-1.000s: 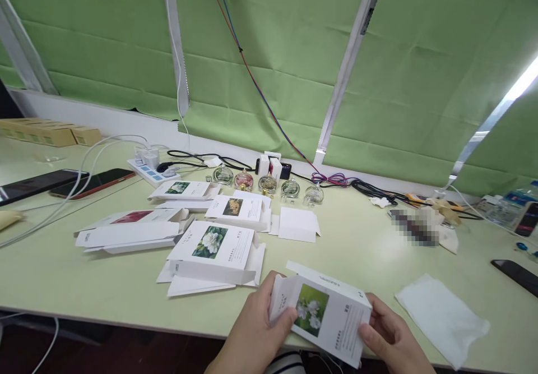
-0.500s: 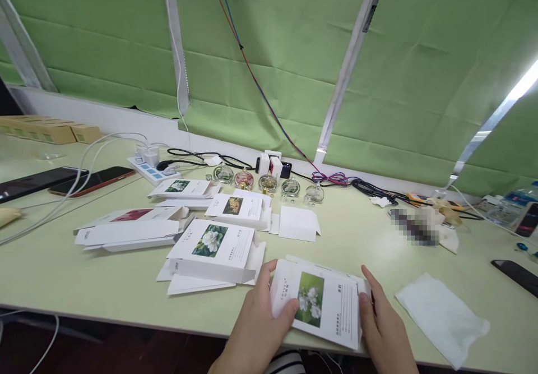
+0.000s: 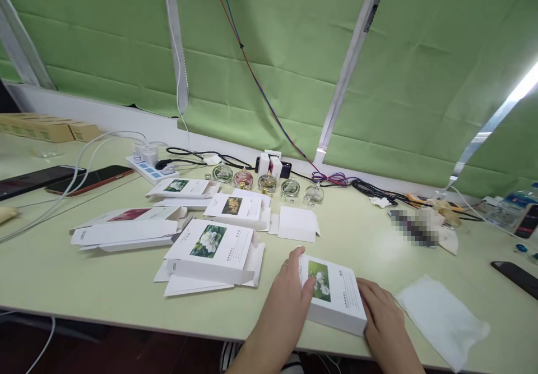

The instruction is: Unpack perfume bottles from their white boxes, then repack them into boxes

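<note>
A white carton printed with white flowers lies flat at the table's front edge, between my two hands. My left hand grips its left end, the thumb on the printed top and the fingers over the far left corner. Against the right end, my right hand presses with its fingers together; that end's flap is hidden behind it. To the left lies another carton with a white flower picture, its side flaps open. Behind it are a carton with a yellow flower picture and one with a red picture.
Several round glass bottles stand in a row at the back. A folded white card lies before them. A white cloth-like sheet is to the right. Phones and a power strip with cables lie at left.
The carton in my hands has moved right and now lies flatter on the table, its near side and right end closed. My right hand has shifted from its open flap to the outside of that end.
</note>
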Tool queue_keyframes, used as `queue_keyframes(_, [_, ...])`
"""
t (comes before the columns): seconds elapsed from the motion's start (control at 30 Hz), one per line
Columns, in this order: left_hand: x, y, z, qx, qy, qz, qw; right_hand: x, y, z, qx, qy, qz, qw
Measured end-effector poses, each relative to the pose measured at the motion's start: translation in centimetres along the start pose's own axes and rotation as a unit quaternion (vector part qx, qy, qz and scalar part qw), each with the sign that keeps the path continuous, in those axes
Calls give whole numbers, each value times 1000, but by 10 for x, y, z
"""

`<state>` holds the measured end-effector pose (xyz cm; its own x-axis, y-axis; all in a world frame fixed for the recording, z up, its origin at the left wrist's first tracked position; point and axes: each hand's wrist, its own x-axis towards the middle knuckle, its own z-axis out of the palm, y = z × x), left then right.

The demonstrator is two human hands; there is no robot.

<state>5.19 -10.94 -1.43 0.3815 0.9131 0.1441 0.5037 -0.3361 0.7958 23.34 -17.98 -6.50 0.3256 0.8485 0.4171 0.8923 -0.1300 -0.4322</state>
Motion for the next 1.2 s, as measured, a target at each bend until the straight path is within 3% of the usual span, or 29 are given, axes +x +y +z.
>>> queue_keyframes(0.1, [3, 0, 12, 121, 22, -9, 992, -2, -4, -6, 91, -1, 36, 995])
queue_keyframes(0.2, [5, 0, 21, 255, 49, -19, 966, -4, -4, -9, 118, 5, 41, 992])
queue_keyframes(0.3, [6, 0, 24, 285, 55, -8, 957, -4, 2, -9, 109, -9, 19, 994])
queue_keyframes(0.4, [6, -2, 19, 229, 25, -8, 973, 1, 9, -12, 94, -72, 22, 993])
queue_keyframes(0.5, [4, -5, 11, 96, 12, -7, 995, 7, 9, -18, 85, -125, 35, 988])
queue_keyframes(0.6, [3, -7, 3, -44, 17, -40, 998, 12, 4, -24, 113, -137, 65, 982])
queue_keyframes(0.73, [3, -9, -4, -134, -5, -88, 987, 18, 0, -23, 120, -144, 80, 979])
queue_keyframes(0.9, [4, -10, -5, -138, -23, -93, 986, 22, 7, -13, 57, -126, 54, 989])
queue_keyframes(1.1, [1, -7, 11, -18, -16, -37, 999, 15, 20, -3, -14, -93, -20, 995])
queue_keyframes(1.2, [1, -7, 10, -63, -11, -30, 998, 13, 23, -2, -6, -88, -24, 996])
